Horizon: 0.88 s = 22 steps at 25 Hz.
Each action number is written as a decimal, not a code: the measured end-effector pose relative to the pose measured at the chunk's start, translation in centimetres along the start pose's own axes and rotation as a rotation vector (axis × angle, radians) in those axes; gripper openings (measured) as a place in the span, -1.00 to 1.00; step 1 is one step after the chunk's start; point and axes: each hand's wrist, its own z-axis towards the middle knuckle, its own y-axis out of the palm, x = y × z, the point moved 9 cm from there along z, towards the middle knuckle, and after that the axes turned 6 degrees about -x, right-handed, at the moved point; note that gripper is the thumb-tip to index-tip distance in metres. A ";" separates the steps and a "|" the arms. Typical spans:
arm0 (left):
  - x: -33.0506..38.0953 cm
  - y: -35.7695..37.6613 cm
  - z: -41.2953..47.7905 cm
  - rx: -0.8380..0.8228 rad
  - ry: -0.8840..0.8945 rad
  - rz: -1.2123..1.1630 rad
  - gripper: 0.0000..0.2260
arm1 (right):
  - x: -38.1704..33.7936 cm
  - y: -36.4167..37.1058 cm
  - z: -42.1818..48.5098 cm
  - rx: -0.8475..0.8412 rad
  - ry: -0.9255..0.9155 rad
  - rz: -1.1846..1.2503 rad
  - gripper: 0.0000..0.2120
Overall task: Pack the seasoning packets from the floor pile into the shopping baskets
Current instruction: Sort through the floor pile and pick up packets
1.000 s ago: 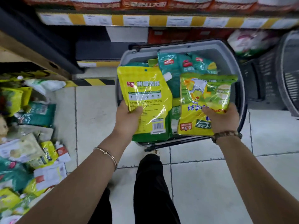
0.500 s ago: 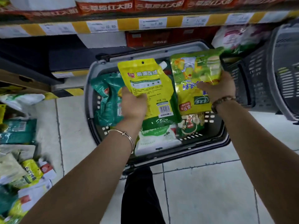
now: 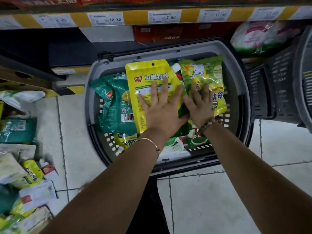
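Head view. Change: both packets, held over the basket (image 3: 185, 48) half a second ago, now lie inside it.
Left hand (image 3: 162, 107): fingers straight, flat on the yellow pouch (image 3: 148, 76) at basket centre, likely pressing it level to save room.
Right hand (image 3: 200, 105): fingers spread on the green packet (image 3: 207, 71), right of centre; grips nothing.
Teal packet (image 3: 113, 102): basket's left side.
Pile (image 3: 20, 166): floor, left of basket, unpacked.

Glossy plastic packets (image 3: 148, 85); matt grey plastic basket (image 3: 236, 78); smooth glazed floor tiles (image 3: 211, 200).
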 end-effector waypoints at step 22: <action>-21.7 -4.3 -13.5 0.384 -0.211 -0.655 -0.59 | -17.3 10.0 -10.3 0.122 -0.511 -0.346 -0.26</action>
